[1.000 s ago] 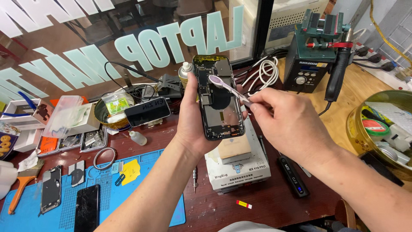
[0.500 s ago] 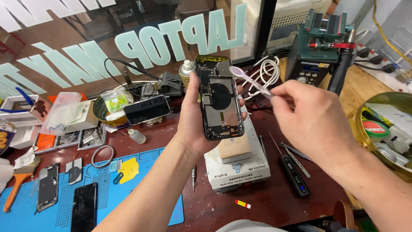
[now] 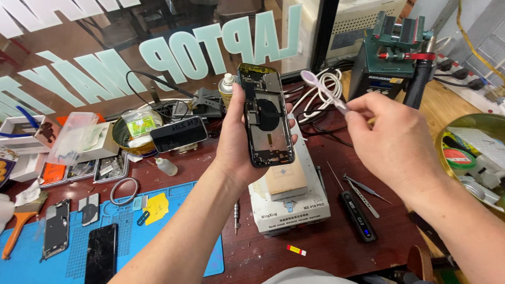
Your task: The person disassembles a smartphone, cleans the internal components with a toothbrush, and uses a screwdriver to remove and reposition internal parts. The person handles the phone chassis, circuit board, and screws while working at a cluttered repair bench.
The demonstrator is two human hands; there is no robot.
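While upright, phone in left hand

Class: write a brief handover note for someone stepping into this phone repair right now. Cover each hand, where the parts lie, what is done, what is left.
Left hand: holds the opened phone upright, insides facing you.
Right hand: pinches a pale pry tool, its tip raised beside the phone, apart from it.
Parts: heating plate below the phone; tweezers to its right; cracked screen on the blue mat.
Done: phone is open.
Left: pry tool not yet applied.
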